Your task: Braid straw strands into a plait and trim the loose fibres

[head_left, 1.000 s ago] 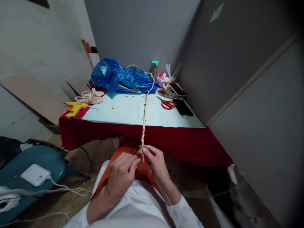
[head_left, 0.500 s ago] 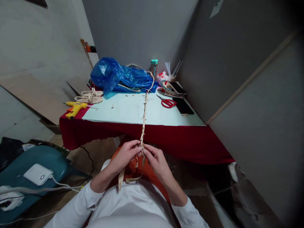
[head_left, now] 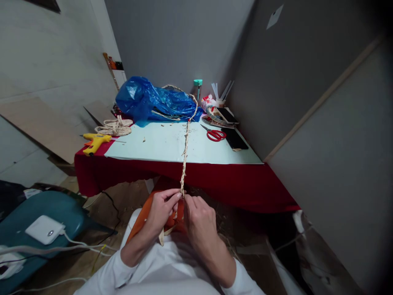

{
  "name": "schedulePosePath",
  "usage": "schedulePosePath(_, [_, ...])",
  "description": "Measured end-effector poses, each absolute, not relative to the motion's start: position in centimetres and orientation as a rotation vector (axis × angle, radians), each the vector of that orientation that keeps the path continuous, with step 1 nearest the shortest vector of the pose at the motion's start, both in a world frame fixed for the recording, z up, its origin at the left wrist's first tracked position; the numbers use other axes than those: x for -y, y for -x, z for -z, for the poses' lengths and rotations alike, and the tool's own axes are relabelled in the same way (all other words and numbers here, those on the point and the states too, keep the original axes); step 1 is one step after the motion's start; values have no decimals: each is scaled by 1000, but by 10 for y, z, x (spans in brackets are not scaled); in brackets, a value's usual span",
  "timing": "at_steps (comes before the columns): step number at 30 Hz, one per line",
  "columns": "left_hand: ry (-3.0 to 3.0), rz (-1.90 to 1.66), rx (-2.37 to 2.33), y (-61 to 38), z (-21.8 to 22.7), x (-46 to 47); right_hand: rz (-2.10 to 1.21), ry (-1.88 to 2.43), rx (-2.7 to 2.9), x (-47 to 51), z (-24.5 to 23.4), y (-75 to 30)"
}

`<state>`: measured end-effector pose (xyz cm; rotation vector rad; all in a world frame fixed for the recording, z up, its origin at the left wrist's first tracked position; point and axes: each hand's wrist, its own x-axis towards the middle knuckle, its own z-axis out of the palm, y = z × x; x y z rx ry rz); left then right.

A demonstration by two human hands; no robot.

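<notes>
Both left hand (head_left: 161,209) and right hand (head_left: 201,219) grip the near end of the braid (head_left: 184,168), pinching close together, probably to pin loose strands. Braid runs straight to 12 o'clock over the table (head_left: 147,147), so likely held under tension to keep the weave tight. From the hands: blue bag (head_left: 144,98) at 11, scissors (head_left: 215,135) at 1, glue gun (head_left: 96,143) at 10, seemingly parked off the braid's line.

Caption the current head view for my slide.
Left hand pinching the near end of a braided fibre cord, right hand close beside, red-handled scissors on the table.
</notes>
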<state>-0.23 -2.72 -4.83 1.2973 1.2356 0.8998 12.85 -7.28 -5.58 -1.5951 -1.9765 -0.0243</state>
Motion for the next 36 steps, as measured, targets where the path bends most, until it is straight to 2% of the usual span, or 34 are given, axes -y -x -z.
schedulePosePath(7, [-1181,-1022,-1166,5,32,28,-10,1473,2009,89,59,-127])
schedulePosePath(11, [-1088,-959,-1096,12,30,29,-405,1298,1785,90,47,-141])
schedulePosePath(14, [-1034,-900,-1047,15,30,29,-548,1308,1560,74,39,-148])
schedulePosePath(19, [-1040,-870,-1032,16,31,30,-964,1169,1514,40,48,-136])
schedulePosePath(28, [-1339,-935,-1137,15,32,35,-1322,1082,1284,38,56,-133])
schedulePosePath(31, [-1556,-960,-1227,19,32,35,-1375,1078,1249,38,55,-135])
schedulePosePath(36, [-1846,-1024,-1344,26,33,43,-1254,1125,1172,37,63,-132])
